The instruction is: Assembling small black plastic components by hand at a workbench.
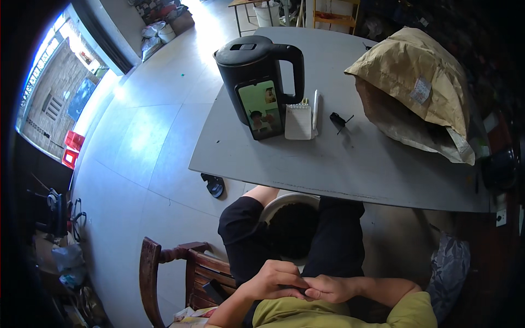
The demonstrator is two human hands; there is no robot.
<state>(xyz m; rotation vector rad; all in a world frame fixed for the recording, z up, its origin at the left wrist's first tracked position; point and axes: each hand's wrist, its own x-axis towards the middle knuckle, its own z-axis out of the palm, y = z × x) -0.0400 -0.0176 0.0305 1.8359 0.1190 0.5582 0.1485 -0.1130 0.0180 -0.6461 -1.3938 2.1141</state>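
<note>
The left hand [279,279] and right hand [331,288] touch each other over the lap, with their fingers bent in. I cannot tell if they pinch something small. A pale bucket [268,211] with dark stuff inside sits between the legs, just past the hands. On the gray table [240,156], a phone [259,109] leans on a black kettle [246,54] near a brown paper bag [407,76].

left hand [279,277] touching right hand [332,288] | phone [260,110] against kettle [240,60] | paper bag [407,71] on table [377,169]
</note>
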